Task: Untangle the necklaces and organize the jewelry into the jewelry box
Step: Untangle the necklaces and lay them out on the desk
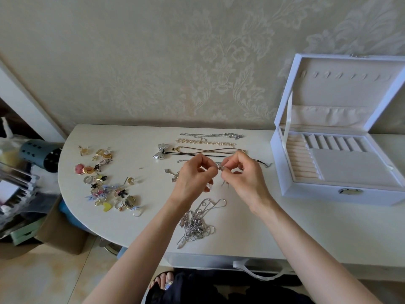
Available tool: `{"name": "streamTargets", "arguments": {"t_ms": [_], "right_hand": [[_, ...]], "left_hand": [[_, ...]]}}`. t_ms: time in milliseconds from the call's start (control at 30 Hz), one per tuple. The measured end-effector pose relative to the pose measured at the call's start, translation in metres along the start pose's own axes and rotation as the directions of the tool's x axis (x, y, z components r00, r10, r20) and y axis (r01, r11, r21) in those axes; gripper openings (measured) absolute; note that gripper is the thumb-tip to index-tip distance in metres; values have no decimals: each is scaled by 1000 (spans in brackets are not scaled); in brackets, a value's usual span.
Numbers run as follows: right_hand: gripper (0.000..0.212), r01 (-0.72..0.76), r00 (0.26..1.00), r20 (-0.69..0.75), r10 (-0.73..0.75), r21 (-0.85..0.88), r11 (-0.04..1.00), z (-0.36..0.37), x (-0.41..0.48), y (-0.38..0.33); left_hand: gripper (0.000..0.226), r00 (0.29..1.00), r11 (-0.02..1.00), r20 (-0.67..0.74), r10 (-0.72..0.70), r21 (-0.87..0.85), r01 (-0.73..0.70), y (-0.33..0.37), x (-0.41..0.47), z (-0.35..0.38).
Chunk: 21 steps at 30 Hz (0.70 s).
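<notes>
Both hands are raised above the surface (pixel 241 238). The left hand (pixel 192 175) and right hand (pixel 245 175) have their fingers curled in tight, and the thumb and forefinger tips of each pinch the same fine silver necklace (pixel 221 168) where the hands meet. Whether they hold a clasp or a knot is too small to tell. The main risk is drawing the two pinches apart, since a chain this thin would more likely cinch a knot tighter or snap a link than come loose. If either pinch slips, the piece could drop onto the tangle of silver chains (pixel 197 224) lying between the wrists and snag in it. The forearms pass close beside that tangle, so a low sweep could drag it toward the near edge. The straightened necklaces (pixel 210 142) in rows just beyond the hands could be brushed crooked, as could the cross pendant (pixel 173 175) beside the left hand. The jewelry box (pixel 317 194) stands open at the right, with nothing visible in its compartments. The pile of earrings and rings (pixel 105 183) lies well to the left.
</notes>
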State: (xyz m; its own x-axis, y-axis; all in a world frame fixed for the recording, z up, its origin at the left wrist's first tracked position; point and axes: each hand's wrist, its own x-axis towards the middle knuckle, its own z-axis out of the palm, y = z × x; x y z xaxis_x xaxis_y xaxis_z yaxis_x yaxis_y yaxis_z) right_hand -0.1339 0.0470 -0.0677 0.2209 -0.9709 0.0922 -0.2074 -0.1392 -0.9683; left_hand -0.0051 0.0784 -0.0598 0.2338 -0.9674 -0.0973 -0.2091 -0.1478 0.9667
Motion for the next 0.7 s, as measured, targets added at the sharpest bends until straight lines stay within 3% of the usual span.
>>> {"name": "streamTargets", "arguments": {"t_ms": [300, 533, 700], "right_hand": [[15, -52, 999, 11, 51, 109, 993, 1, 2, 5], [15, -109, 971, 237, 28, 338, 935, -3, 1, -1], [21, -123, 963, 268, 25, 354, 927, -2, 3, 1]], "left_hand": [[5, 989, 995, 105, -102, 5, 102, 0, 1, -2], [4, 997, 997, 27, -72, -18, 72, -2, 2, -1], [5, 997, 996, -20, -78, -42, 77, -1, 1, -1]]}}
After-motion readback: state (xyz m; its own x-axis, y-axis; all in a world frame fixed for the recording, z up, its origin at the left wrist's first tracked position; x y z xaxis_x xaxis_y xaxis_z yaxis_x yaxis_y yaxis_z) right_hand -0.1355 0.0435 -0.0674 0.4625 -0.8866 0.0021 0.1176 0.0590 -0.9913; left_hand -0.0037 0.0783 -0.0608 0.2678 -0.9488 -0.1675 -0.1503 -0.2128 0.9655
